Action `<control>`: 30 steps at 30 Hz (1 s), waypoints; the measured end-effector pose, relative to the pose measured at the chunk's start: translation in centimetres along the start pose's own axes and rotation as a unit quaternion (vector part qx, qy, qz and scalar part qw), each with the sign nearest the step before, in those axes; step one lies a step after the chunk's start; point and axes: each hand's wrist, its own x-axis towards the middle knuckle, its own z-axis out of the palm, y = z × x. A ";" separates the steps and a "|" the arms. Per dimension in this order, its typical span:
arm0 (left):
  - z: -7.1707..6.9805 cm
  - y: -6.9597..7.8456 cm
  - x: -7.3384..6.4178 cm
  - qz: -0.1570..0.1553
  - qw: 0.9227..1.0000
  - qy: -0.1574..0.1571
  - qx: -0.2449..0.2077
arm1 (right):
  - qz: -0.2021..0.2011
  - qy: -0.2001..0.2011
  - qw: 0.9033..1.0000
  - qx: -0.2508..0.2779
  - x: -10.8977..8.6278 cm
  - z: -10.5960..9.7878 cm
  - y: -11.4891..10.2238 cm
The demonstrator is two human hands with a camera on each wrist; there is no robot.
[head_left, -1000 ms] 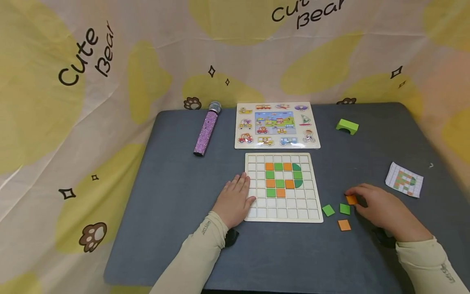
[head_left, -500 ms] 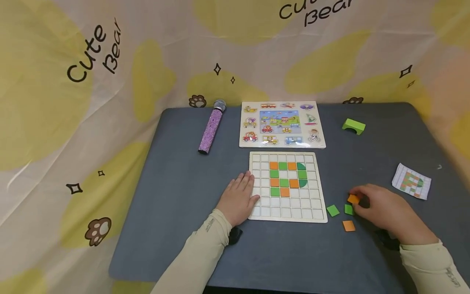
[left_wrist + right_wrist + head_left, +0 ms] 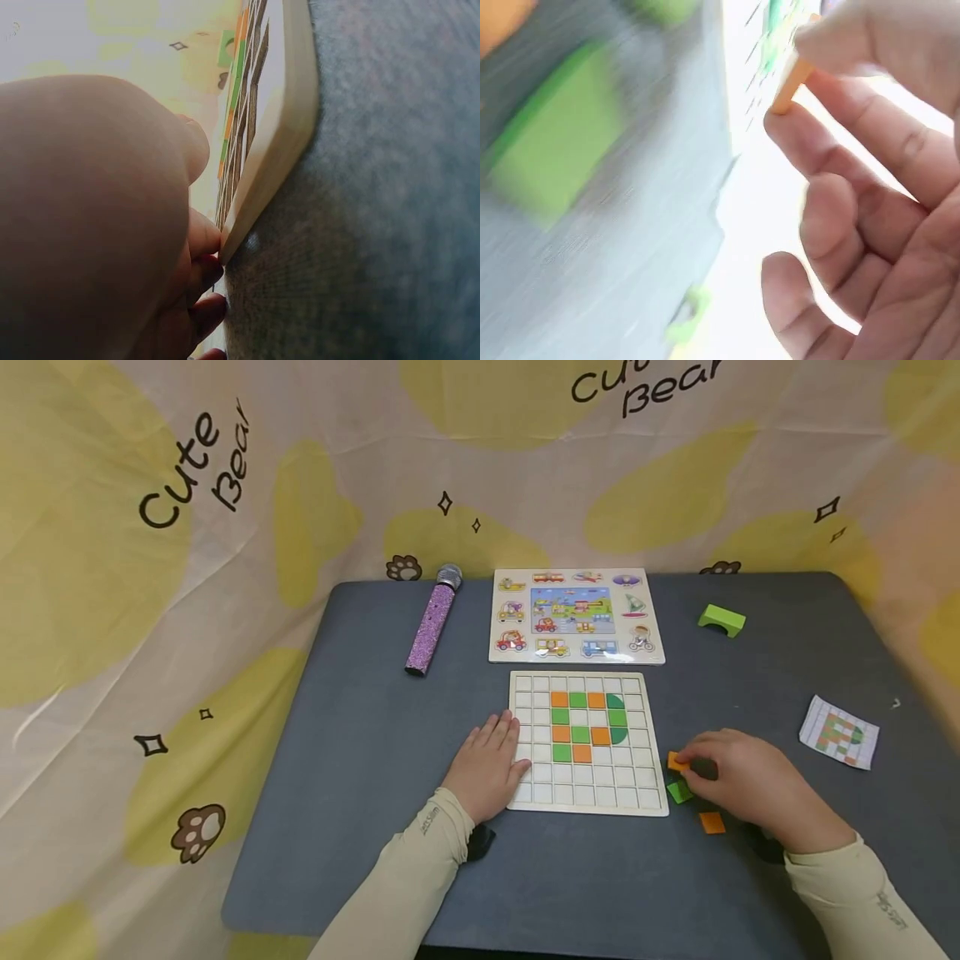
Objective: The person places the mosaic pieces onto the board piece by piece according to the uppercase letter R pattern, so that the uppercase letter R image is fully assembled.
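My left hand [image 3: 483, 768] lies with straight fingers along the left edge of a white grid board [image 3: 585, 795]. Orange, green and dark green pieces sit in the board's cells in a P-like outline. Just off the board's right edge, my right hand [image 3: 746, 781] pinches an orange square tile [image 3: 677, 762] between thumb and fingers; the right wrist view shows this orange tile [image 3: 791, 86] edge-on. Below those fingertips on the table are a green tile [image 3: 680, 792] and another orange tile [image 3: 712, 823]. The right hand hides a second green tile in the head view.
Behind the board lies a vehicle picture puzzle [image 3: 577, 653], with a purple glitter microphone [image 3: 430, 631] to its left. A green arch block [image 3: 722, 619] stands at the back right. A small printed pattern card [image 3: 840, 732] lies beyond the right hand.
My right hand has moved left with the orange tile, from beside the loose tiles to near the board's right edge. The left hand has stayed on the board.
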 end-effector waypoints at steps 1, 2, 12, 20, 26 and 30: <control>0.0 -0.1 -0.1 -0.002 1.000 0.000 0.002 | -0.018 0.006 1.000 -0.002 0.6 0.0 -0.6; 0.1 -0.2 -0.2 -0.004 1.000 0.002 0.003 | -0.036 0.010 0.999 -0.003 1.2 0.1 -1.2; 0.0 0.2 0.1 -0.018 0.999 -0.015 0.042 | -0.181 0.015 0.983 0.021 5.5 2.7 -7.1; -0.2 0.6 0.0 -0.035 0.997 -0.033 0.057 | -0.218 0.015 0.976 0.002 6.9 4.9 -9.3; -0.5 0.9 0.1 -0.038 0.997 -0.032 0.063 | -0.217 0.022 0.976 -0.004 7.1 5.2 -9.5; -0.3 0.5 -0.3 -0.039 0.997 -0.029 0.062 | -0.222 0.016 0.975 -0.007 7.5 5.6 -10.0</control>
